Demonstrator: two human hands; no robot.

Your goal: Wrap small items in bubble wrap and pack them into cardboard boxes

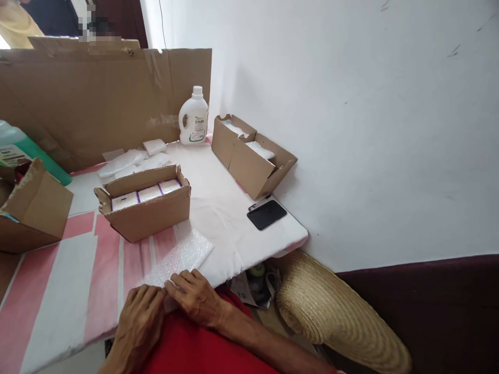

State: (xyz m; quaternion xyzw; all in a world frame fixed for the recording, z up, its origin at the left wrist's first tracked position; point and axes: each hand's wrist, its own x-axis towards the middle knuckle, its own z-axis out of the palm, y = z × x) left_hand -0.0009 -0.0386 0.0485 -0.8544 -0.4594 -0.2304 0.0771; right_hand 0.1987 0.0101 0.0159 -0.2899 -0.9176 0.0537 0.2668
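A clear piece of bubble wrap (185, 257) lies at the table's front edge, its near end between my two hands. My left hand (142, 314) has its fingers curled over the near left part of the wrap. Close beside it, my right hand (197, 296) grips the near edge with bent fingers. The fingertips of both hands are partly hidden. Just beyond the wrap stands an open cardboard box (152, 215) holding several white packs with purple edges.
A black phone (267, 214) lies right of the wrap. Another cardboard box (241, 158) leans by the wall with bubble wrap inside. Behind stand a white jug (194, 118) and a cardboard screen (97, 98). At left are a carton (39, 208) and a green bottle (42, 156). A straw hat (331, 306) hangs below.
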